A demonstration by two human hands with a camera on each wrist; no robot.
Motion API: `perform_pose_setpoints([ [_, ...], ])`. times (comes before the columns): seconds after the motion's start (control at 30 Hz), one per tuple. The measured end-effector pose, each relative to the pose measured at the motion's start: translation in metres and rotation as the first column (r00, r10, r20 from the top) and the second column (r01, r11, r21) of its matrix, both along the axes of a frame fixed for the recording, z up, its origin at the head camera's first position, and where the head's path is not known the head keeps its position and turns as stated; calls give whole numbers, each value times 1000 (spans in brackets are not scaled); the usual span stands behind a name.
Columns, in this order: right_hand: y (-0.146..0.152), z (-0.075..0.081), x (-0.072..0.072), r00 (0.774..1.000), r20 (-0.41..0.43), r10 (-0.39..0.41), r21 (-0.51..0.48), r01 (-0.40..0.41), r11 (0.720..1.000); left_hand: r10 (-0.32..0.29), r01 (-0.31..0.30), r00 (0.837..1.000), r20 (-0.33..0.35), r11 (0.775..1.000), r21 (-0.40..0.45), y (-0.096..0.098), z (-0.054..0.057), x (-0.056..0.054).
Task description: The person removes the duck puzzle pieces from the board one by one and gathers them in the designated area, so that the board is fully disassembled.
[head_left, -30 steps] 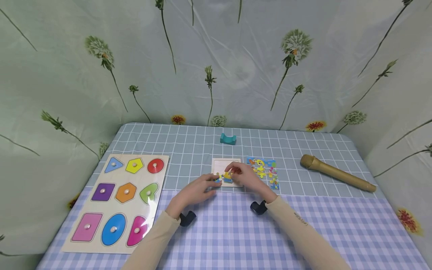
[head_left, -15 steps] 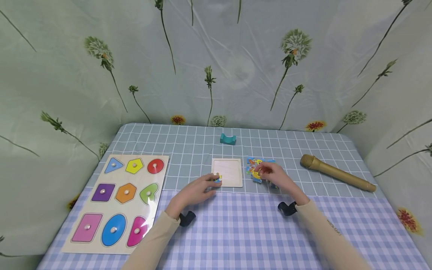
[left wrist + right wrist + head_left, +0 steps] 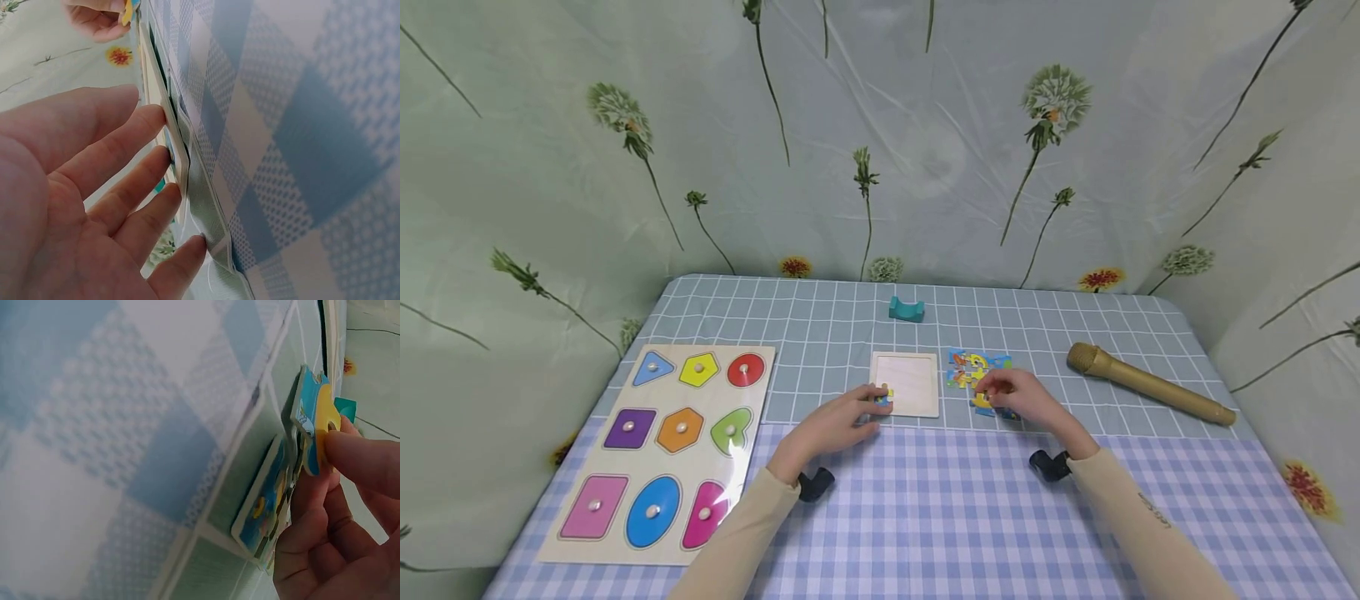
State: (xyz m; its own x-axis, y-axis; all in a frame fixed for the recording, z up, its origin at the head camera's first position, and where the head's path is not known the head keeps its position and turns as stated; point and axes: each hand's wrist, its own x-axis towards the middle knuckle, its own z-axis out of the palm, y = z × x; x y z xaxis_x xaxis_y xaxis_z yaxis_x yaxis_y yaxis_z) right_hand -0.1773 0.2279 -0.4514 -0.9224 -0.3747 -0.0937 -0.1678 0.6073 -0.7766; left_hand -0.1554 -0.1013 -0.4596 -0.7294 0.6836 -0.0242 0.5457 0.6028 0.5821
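My left hand [image 3: 842, 421] rests its fingertips on the lower left corner of a small wooden puzzle tray [image 3: 929, 383]. A blue and yellow jigsaw piece [image 3: 883, 397] lies in that corner, partly covered by those fingers. In the left wrist view the fingers [image 3: 147, 165] are loosely spread along the tray's rim. My right hand [image 3: 1030, 398] pinches a yellow and blue jigsaw piece [image 3: 315, 419] between thumb and fingers. It is held beside the group of loose jigsaw pieces [image 3: 966, 367] right of the tray, and it hides some of them.
A wooden board [image 3: 692, 396] with knobbed coloured shapes lies at the left. A teal curved block [image 3: 907, 310] is behind the tray. The gold microphone [image 3: 1150, 385] lies at the right. A flowered curtain [image 3: 925, 167] hangs round the table.
My right hand has moved right, taking the yellow and blue jigsaw piece from above the tray to the loose pieces. My left hand has stayed put.
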Motion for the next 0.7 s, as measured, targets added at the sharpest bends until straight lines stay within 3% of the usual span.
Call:
perform_pose_setpoints([
  [0.3, -5, -4, 0, 990, -132, 57, 169, -34, 985, 0, 0, 996, -87, 1000, -5, 2, -5, 3],
  [0.47, -6, -6, 0, 981, -174, 85, 202, -49, 978, 0, 0, 992, -125, 1000, 0, 0, -8, 4],
  [0.7, -12, -3, 3, 973, -215, 90, 200, -47, 979, -20, 24, 992, -122, 999, 29, -6, -8, 4],
])
